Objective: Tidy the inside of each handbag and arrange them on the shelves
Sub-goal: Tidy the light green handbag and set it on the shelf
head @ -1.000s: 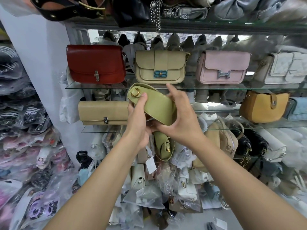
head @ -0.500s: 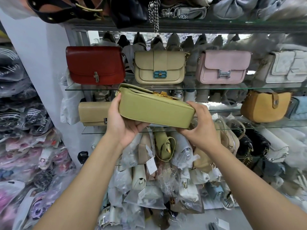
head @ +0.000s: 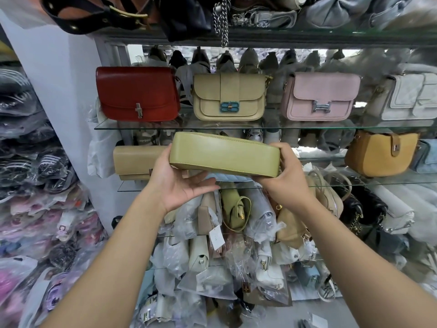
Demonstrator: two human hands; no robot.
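Holding olive handbag [head: 224,156] in both hands, flat and level, underside toward the camera. It sits in the air in front of the second glass shelf [head: 378,183], not resting on it.

Left hand [head: 182,185]: palm up under the bag's left end, fingers stretched out beneath it, supporting rather than clamping.

Right hand [head: 283,178]: fingers curled over the right end, firm grasp.

Tan clutch [head: 134,162] stands on that shelf just left of the bag, mustard bag [head: 378,155] well to the right.

Top glass shelf [head: 307,127] carries a row: red bag [head: 137,93], beige bag [head: 229,95], pink bag [head: 320,95], white bag [head: 409,98], all upright, fronts out.

Plastic-wrapped bags [head: 212,268] are piled below.
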